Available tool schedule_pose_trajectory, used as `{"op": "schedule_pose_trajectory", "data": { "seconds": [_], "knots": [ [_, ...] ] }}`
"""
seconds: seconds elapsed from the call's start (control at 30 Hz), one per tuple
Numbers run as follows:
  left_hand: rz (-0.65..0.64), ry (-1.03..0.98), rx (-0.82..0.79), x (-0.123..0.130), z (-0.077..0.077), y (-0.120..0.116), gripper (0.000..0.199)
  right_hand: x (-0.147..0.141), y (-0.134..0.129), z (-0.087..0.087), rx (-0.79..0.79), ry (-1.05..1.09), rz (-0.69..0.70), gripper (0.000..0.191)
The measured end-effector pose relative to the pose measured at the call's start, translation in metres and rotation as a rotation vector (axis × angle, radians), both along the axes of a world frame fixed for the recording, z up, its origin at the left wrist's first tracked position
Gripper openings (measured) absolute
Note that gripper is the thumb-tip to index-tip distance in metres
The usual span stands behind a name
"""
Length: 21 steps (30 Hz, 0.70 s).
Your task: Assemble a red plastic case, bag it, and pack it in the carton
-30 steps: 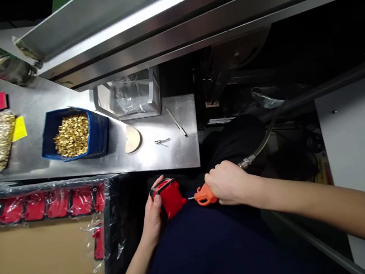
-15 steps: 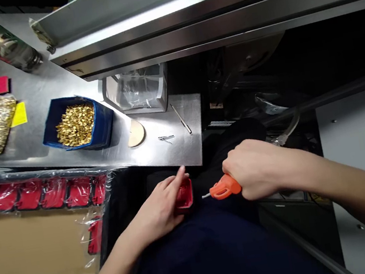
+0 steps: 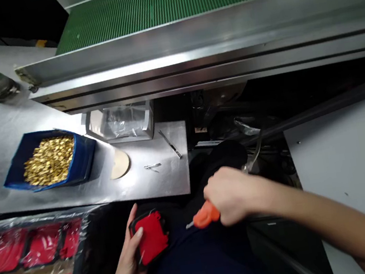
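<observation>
Gripping a red case (image 3: 152, 237) with a black rim, the left hand (image 3: 127, 257) has its thumb across the flat face, right there by the dark clothing on the near side of the surface (image 3: 172, 182). And over on the right, the right hand (image 3: 228, 195) is wrapped tight round an orange air gun (image 3: 206, 214), nozzle aimed left at the case, a clear gap between them! From where I stand, a clear hose (image 3: 257, 147) runs off behind that fist. Far left, a blue bin (image 3: 86, 159) shows off its heap of gold pieces (image 3: 49, 161); right of it lie a pale disc (image 3: 119, 163) and a slim tool (image 3: 170, 144). Near left, red parts (image 3: 41, 247) sit under clear plastic.
</observation>
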<state>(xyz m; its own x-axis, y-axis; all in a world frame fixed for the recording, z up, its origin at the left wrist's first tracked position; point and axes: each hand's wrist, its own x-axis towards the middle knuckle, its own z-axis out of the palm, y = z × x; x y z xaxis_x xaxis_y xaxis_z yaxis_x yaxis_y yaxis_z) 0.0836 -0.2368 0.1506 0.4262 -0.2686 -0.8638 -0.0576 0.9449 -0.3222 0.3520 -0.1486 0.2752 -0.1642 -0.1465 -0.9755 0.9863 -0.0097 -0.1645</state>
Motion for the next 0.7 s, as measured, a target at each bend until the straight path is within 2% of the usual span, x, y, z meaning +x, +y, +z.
{"op": "schedule_pose_trajectory", "data": {
  "seconds": [0.07, 0.13, 0.23, 0.3, 0.37, 0.47, 0.6, 0.7],
  "knots": [
    [0.066, 0.072, -0.134, 0.000, 0.000, -0.003, 0.089, -0.004, -0.020, 0.004, 0.005, 0.036, -0.005, 0.017],
    [0.103, 0.079, -0.182, 0.001, 0.002, -0.001, 0.083, 0.005, -0.042, 0.002, 0.131, 0.022, 0.008, 0.022],
    [0.081, 0.089, -0.124, 0.007, 0.005, 0.008, 0.075, 0.050, -0.063, -0.009, 0.444, -0.097, 0.112, 0.028],
    [0.062, 0.057, -0.042, 0.016, 0.003, 0.013, 0.073, 0.088, -0.070, -0.022, 0.538, -0.176, 0.185, 0.033],
    [0.044, 0.006, 0.040, 0.028, -0.005, 0.017, 0.073, 0.121, -0.072, -0.041, 0.549, -0.202, 0.213, 0.033],
    [0.017, -0.051, 0.154, 0.053, -0.021, 0.022, 0.072, 0.151, -0.074, -0.079, 0.553, -0.188, 0.219, 0.034],
    [-0.057, -0.139, 0.325, 0.083, -0.036, 0.025, 0.074, 0.168, -0.081, -0.130, 0.581, -0.194, 0.198, 0.038],
    [-0.163, -0.187, 0.471, 0.092, -0.043, 0.022, 0.070, 0.173, -0.094, -0.151, 0.617, -0.265, 0.155, 0.045]
  ]
}}
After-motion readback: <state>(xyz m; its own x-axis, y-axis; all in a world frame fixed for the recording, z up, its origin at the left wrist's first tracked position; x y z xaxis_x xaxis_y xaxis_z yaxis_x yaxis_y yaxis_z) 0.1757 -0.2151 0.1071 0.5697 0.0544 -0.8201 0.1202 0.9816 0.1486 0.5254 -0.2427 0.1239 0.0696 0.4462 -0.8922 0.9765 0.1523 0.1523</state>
